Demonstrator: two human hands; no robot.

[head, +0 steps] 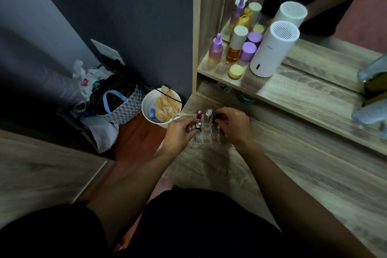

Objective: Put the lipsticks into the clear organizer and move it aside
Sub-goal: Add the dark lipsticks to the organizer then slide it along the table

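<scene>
Worktop [293, 174] grey-brown woodgrain. Clear organizer [206, 136] colourless, see-through grid. Lipsticks: one dark red [198, 113], one silver-capped clear [208, 113], one black [216, 119], one red-and-silver [198, 126]. Dropper bottle [216, 50] purple fading to yellow. Tall bottle [236, 45] amber with cream cap. Two jars [248, 51] lilac. Small jar [236, 71] yellow lid. Cylinder device [272, 48] white, slotted top. Wall [125, 16] dark blue-grey. Bin [161, 108] white, tan liner. Tote bag [123, 107] checkered beige-white, light blue handles. Floor [134, 138] reddish-brown wood. Clothing [188, 226] black.
</scene>
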